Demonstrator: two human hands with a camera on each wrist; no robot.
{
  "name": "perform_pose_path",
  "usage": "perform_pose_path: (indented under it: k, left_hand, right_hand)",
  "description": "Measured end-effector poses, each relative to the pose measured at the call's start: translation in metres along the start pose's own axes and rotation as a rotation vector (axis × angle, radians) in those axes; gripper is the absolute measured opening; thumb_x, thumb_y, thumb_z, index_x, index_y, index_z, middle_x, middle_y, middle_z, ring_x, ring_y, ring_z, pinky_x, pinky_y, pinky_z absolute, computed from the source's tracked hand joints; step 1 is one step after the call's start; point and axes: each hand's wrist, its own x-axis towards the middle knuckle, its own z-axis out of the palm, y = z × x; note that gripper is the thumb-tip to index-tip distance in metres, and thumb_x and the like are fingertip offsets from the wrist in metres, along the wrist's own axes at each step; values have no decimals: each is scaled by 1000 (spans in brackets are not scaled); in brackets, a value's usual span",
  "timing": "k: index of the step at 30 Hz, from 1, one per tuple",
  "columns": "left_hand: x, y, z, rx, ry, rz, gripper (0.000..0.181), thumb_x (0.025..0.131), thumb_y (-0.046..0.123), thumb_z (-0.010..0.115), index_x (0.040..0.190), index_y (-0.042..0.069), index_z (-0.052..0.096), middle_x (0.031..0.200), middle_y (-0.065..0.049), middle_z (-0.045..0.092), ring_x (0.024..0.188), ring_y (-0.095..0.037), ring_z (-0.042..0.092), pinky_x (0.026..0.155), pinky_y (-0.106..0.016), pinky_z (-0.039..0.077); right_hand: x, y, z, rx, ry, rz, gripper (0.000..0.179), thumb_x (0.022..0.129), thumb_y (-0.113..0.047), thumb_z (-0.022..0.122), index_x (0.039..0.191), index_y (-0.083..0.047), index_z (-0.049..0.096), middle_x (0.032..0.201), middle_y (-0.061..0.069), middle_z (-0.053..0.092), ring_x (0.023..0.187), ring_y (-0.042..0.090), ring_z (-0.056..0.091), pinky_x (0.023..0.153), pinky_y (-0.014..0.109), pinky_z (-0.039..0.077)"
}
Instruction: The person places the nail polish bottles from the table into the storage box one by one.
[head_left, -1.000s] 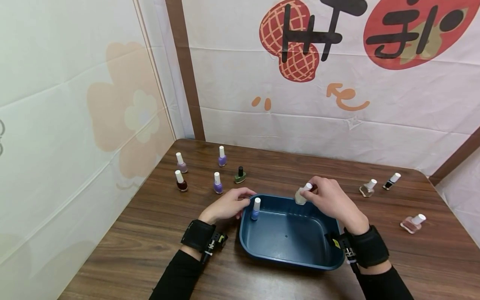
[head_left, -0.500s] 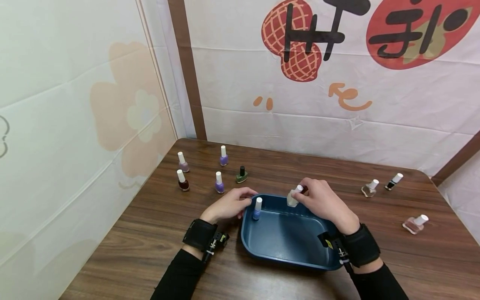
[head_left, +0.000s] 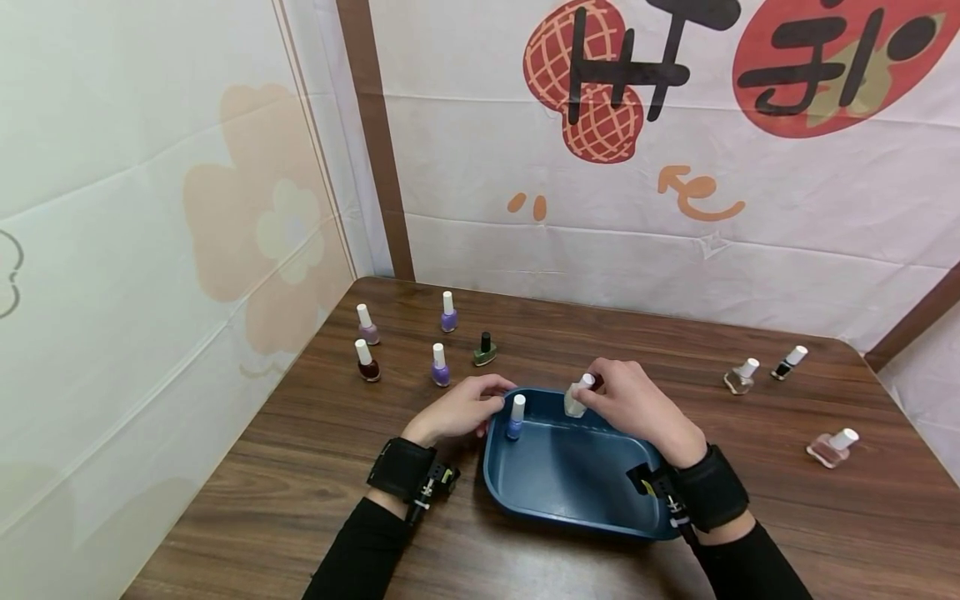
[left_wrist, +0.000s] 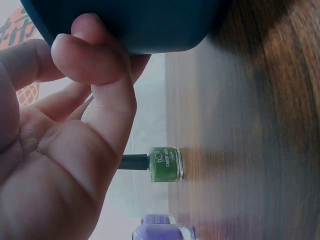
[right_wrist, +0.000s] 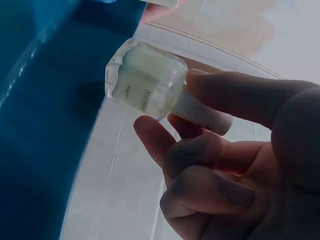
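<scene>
Slantwise, the pale bottle (right_wrist: 147, 80) juts from right fingers (right_wrist: 152, 136), tray (head_left: 555, 479) contact unclear

Tray (head_left: 562, 483) dark blue. Pinched bottle (right_wrist: 145, 77) milky pale green, cap (right_wrist: 202, 110) white. Bottle inside tray (head_left: 514, 429) violet-blue, white-capped. Worktop (head_left: 277, 500) brown, streaked wood grain. Black-capped bottle (left_wrist: 165, 165) green. Wall cloth (head_left: 457, 142) white; peanut print (head_left: 600, 146) red, pale lattice. Sleeves (head_left: 360, 550) and wrist bands (head_left: 401, 468) black

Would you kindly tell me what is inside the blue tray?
A blue polish bottle stands near its far left corner; whatever the right hand covers at the far right cannot be seen.
</scene>
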Motion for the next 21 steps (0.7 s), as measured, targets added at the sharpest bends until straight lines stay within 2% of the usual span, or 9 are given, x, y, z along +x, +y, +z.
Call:
perform_pose_path:
  k: [5,13,21]
  left_hand:
    - [1,-1,0,2,-2,2,35,98,9,44,131,7,55,104,-18,63,52,-14,50,54,-31,47]
    - [0,0,-1,-6,1,0,35,97,9,44,131,7,55,104,-12,63,52,-14,50,54,-33,48]
    - [0,1,-1,-9,-4,-3,35,98,10,44,131,7,55,105,-17,64,52,-14,50,53,-29,46]
  right_hand:
    - [1,-3,5,-2,-10,-15,16,94,-20,61,98,-5,64,79,1,62,61,11,46,58,26,38]
    - [3,-5,13,-1,-26,-54,13,94,-17,62,95,-5,64,76,1,60,60,10,45,57,25,36]
    - [6,-6,22,-16,-42,-44,11,93,-17,62,94,-6,64,75,0,58,60,10,45,57,24,36]
